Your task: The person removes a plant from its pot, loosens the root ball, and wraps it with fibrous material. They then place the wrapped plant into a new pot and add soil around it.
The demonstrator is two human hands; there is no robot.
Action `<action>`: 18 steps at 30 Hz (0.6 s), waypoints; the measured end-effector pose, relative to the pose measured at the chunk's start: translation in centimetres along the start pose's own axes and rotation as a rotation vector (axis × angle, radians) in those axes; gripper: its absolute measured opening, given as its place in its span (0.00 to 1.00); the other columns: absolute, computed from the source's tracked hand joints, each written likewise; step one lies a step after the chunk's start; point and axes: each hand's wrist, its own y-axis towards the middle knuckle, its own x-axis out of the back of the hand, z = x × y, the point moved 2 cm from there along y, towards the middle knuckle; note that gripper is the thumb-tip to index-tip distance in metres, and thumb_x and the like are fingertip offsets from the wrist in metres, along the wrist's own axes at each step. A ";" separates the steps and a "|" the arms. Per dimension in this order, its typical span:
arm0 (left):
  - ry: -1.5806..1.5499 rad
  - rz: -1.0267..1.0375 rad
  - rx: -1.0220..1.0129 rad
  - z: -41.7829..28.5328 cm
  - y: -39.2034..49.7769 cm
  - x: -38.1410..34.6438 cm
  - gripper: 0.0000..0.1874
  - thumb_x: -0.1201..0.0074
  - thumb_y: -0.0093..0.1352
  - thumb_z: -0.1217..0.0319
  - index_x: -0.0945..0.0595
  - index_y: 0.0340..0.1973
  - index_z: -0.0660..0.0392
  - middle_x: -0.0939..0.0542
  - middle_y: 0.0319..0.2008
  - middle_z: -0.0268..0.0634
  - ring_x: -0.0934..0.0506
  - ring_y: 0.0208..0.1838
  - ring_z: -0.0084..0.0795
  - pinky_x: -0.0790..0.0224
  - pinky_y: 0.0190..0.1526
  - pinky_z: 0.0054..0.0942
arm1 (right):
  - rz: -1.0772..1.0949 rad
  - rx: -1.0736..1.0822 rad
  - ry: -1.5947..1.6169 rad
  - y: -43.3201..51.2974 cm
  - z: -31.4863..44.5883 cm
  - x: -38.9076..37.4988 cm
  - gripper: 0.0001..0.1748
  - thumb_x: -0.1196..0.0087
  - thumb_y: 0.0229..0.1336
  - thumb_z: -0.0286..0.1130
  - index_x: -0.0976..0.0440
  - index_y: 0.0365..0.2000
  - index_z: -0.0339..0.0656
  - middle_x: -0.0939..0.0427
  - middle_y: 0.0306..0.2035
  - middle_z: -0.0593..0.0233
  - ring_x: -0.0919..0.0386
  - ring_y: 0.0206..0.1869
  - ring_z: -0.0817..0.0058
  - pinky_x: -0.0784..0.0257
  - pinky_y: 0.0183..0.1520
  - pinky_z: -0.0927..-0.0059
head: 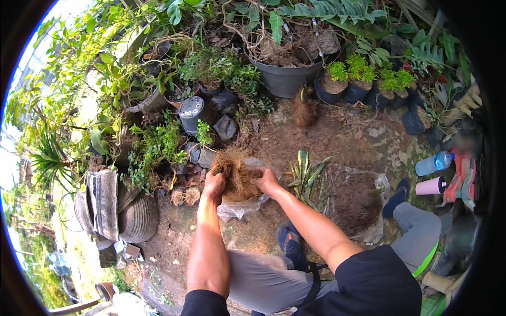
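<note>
Both hands grip a loose mass of brown coconut fibre (239,177) in front of me. My left hand (215,185) holds its left side, fingers curled into the strands. At the right side, my right hand (267,181) pinches the fibre between thumb and fingers. Beneath it lies a clear plastic bag (241,209), mostly covered by the fibre. To the right of my right hand are variegated snake plant leaves (303,173) on the ground. Beside them, dark soil (352,201) is spread on a plastic sheet (381,185).
A large grey pot (290,81) stands at the back, near a fibre-wrapped plant (305,110). An upturned black pot (193,114) sits left of it. Small seedlings in black bags (355,93) line the back right. A water bottle (433,163) and pink tumbler (430,185) lie at right.
</note>
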 end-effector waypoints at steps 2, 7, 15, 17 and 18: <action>0.048 0.016 0.023 -0.2 -0.2 -0.5 0.18 0.51 0.66 0.74 0.23 0.52 0.57 0.20 0.38 0.37 0.22 0.37 0.30 0.27 0.37 0.29 | 0.058 -0.141 0.041 -1.7 0.2 3.6 0.24 0.44 0.46 0.17 0.26 0.49 0.37 0.20 0.28 0.56 0.22 0.30 0.74 0.29 0.29 0.71; 0.159 0.100 0.104 -0.8 -1.2 -3.9 0.20 0.45 0.64 0.79 0.23 0.52 0.60 0.18 0.39 0.38 0.22 0.33 0.26 0.27 0.33 0.26 | -0.008 -0.010 0.716 -3.6 4.2 8.3 0.28 0.47 0.52 0.14 0.34 0.55 0.37 0.22 0.36 0.55 0.26 0.27 0.82 0.34 0.21 0.85; 0.268 0.310 -0.004 -3.5 -2.9 -11.4 0.32 0.36 0.63 0.69 0.33 0.60 0.56 0.19 0.43 0.40 0.21 0.40 0.29 0.28 0.35 0.28 | -0.041 -0.007 0.628 -4.3 8.3 13.6 0.30 0.36 0.52 0.25 0.35 0.54 0.32 0.20 0.35 0.63 0.20 0.38 0.73 0.22 0.41 0.73; 0.228 0.280 -0.002 -4.4 -3.7 -13.5 0.37 0.34 0.62 0.63 0.36 0.64 0.54 0.20 0.47 0.40 0.23 0.49 0.32 0.29 0.43 0.36 | -0.266 -0.044 0.846 -5.5 9.1 16.4 0.27 0.35 0.51 0.25 0.32 0.51 0.32 0.22 0.45 0.57 0.22 0.47 0.71 0.22 0.46 0.67; 0.213 0.329 0.038 -4.3 -4.7 -14.7 0.38 0.35 0.63 0.61 0.36 0.65 0.53 0.22 0.51 0.39 0.25 0.52 0.34 0.30 0.46 0.42 | -0.260 -0.046 0.946 -6.6 9.5 17.6 0.27 0.36 0.52 0.24 0.32 0.52 0.32 0.23 0.47 0.56 0.23 0.49 0.70 0.23 0.48 0.66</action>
